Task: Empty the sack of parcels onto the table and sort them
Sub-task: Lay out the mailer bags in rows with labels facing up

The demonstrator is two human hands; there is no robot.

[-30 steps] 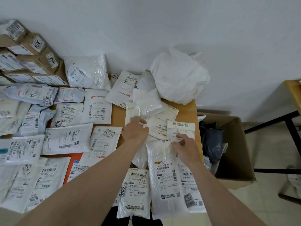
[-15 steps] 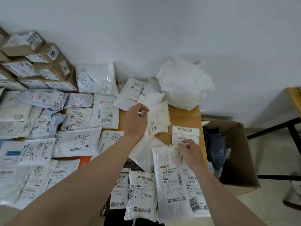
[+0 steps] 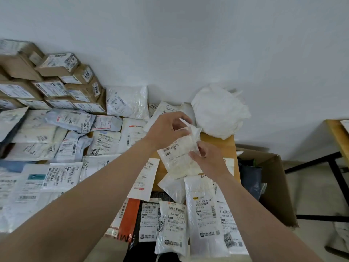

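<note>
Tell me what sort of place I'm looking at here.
Probably a parcel sorting point: labelled mailer bags lie in rows on the wooden table, cardboard boxes are stacked against the wall, and a crumpled white sack sits at the back.

Plain white wall (image 3: 188,44); pale floor (image 3: 302,190); open cardboard box (image 3: 279,195) standing beside black-legged wooden side table (image 3: 338,137).
</note>
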